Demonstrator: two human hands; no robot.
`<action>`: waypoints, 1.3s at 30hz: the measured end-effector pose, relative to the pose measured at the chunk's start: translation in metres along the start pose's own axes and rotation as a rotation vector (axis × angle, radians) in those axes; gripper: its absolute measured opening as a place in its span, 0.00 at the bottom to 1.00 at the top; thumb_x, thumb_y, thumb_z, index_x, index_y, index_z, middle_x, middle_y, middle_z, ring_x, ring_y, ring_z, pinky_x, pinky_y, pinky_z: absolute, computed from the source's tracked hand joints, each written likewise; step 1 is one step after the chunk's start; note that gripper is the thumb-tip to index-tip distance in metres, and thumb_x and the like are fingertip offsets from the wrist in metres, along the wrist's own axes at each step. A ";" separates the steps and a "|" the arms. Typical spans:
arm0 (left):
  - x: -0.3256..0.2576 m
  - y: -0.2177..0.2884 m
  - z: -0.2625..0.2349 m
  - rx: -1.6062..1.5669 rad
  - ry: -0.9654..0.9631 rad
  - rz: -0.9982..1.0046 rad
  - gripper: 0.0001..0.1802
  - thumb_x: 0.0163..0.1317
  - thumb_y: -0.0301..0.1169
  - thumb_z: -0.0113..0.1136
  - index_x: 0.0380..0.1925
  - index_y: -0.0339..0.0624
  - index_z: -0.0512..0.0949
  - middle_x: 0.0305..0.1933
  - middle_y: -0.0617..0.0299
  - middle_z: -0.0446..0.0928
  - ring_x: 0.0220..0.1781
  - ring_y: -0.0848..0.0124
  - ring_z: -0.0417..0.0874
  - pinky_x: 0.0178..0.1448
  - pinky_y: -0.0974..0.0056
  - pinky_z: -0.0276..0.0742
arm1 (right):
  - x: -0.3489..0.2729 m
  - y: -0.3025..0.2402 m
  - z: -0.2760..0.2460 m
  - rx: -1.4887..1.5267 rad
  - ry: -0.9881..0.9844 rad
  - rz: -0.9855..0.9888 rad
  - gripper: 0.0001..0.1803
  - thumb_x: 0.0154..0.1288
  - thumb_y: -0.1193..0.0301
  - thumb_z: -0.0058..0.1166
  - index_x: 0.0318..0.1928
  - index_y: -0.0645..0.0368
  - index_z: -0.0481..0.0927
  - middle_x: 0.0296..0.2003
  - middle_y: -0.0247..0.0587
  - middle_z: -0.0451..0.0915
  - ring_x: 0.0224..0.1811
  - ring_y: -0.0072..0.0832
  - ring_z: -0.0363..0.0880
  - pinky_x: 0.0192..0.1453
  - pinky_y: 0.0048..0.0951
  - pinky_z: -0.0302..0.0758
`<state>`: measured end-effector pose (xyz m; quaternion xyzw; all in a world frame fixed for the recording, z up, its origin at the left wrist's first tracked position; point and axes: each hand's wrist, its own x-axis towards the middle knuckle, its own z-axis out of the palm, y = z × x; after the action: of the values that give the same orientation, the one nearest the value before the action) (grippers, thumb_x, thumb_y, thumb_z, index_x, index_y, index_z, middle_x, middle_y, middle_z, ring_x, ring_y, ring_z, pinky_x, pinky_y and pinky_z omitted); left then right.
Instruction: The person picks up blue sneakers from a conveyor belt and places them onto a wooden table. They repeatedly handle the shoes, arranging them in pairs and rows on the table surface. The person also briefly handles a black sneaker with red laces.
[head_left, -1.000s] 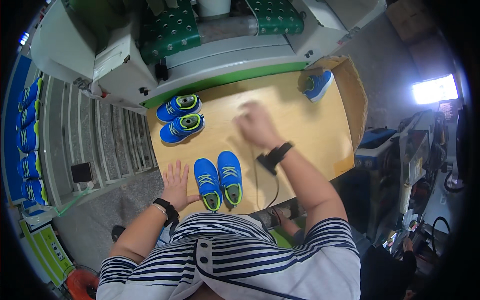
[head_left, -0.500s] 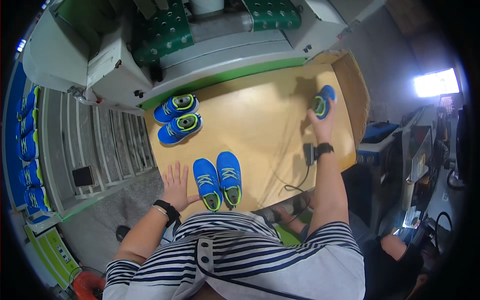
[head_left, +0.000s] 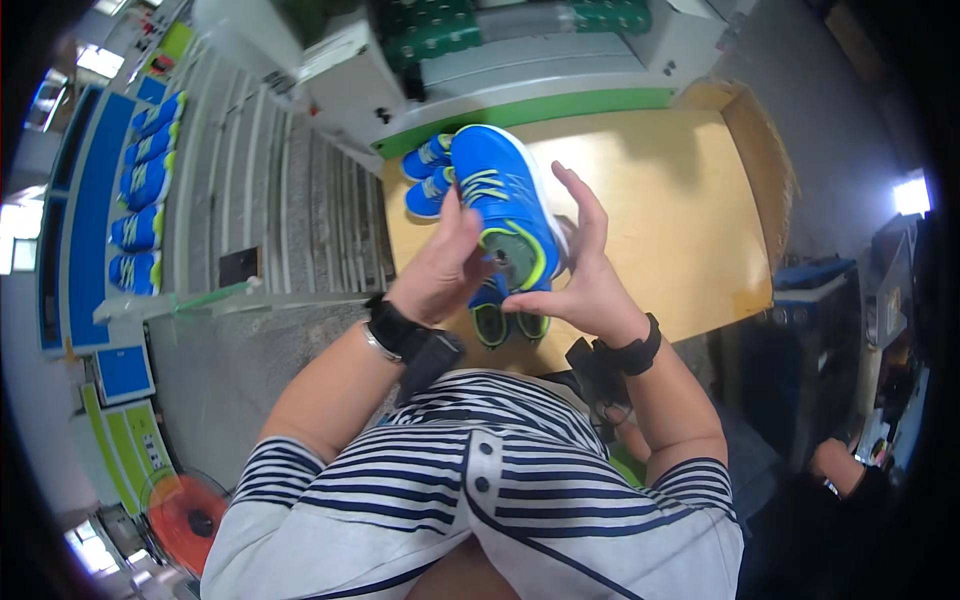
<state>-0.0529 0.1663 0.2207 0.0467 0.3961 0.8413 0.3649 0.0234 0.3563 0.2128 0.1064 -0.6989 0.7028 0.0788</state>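
A blue sports shoe with yellow-green laces [head_left: 500,205] is raised in front of me, toe pointing away, its opening facing me. My left hand [head_left: 440,270] grips its left side and my right hand [head_left: 585,275] holds its right side and heel. Under the hands a pair of blue shoes [head_left: 505,320] lies on the wooden table [head_left: 670,210], mostly hidden. Another pair of blue shoes [head_left: 428,178] lies at the table's far left corner, partly behind the raised shoe.
A grey and green machine [head_left: 480,50] stands beyond the table. To the left are metal roller tracks [head_left: 270,190] and a blue rack with several blue shoes [head_left: 140,190]. An orange fan [head_left: 185,515] stands at lower left. Another person's hand [head_left: 835,465] shows at lower right.
My right hand brought the single shoe from the table's far right corner up in front of me. My left hand left the near pair and took hold of it too.
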 end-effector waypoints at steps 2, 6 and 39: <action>-0.005 0.017 0.023 -0.112 0.047 -0.040 0.32 0.71 0.43 0.63 0.70 0.47 0.63 0.62 0.56 0.75 0.62 0.64 0.81 0.64 0.52 0.81 | 0.003 -0.004 0.016 0.157 -0.026 -0.073 0.70 0.53 0.76 0.77 0.81 0.46 0.32 0.80 0.49 0.44 0.74 0.41 0.65 0.72 0.42 0.71; -0.024 0.032 0.022 -0.230 0.110 -0.057 0.28 0.70 0.44 0.63 0.63 0.40 0.71 0.58 0.56 0.80 0.60 0.62 0.82 0.65 0.51 0.80 | -0.003 -0.017 0.026 0.553 -0.063 0.138 0.61 0.62 0.84 0.65 0.82 0.51 0.33 0.81 0.54 0.41 0.78 0.40 0.59 0.74 0.41 0.68; -0.009 -0.008 -0.075 0.940 0.149 -0.169 0.42 0.73 0.47 0.59 0.79 0.46 0.51 0.81 0.44 0.54 0.83 0.51 0.53 0.82 0.53 0.51 | -0.086 0.097 -0.039 -0.268 0.377 0.502 0.40 0.65 0.65 0.69 0.70 0.61 0.60 0.62 0.54 0.72 0.63 0.37 0.74 0.66 0.35 0.72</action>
<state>-0.0694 0.1167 0.1658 0.1137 0.7610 0.5396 0.3419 0.0796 0.3978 0.0971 -0.2119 -0.7625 0.6096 0.0446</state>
